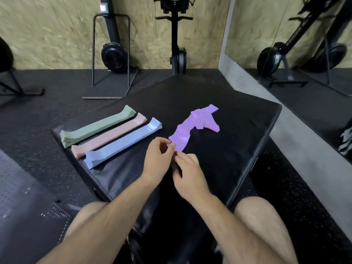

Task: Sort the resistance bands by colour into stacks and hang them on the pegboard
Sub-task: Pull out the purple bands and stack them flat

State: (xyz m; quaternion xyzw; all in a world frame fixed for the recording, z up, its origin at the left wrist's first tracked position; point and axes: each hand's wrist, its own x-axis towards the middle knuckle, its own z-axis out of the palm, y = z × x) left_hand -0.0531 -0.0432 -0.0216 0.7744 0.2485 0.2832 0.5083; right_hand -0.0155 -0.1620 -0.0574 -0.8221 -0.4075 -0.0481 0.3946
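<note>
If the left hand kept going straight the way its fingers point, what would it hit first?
Probably the loose purple bands: the left hand seems to pinch their near end.

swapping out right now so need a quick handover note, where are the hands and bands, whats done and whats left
Left hand: pinches the near end of the purple bands.
Right hand: fingers curled close beside the left; I cannot tell whether it holds anything.
Bands: green stack, pink stack and blue stack lie side by side on the black pad. The purple ones are a loose, crumpled heap to their right.
Done: green, pink and blue are stacked.
Left: stack the purple ones, then hang all four on the pegboard, which is not in view.
</note>
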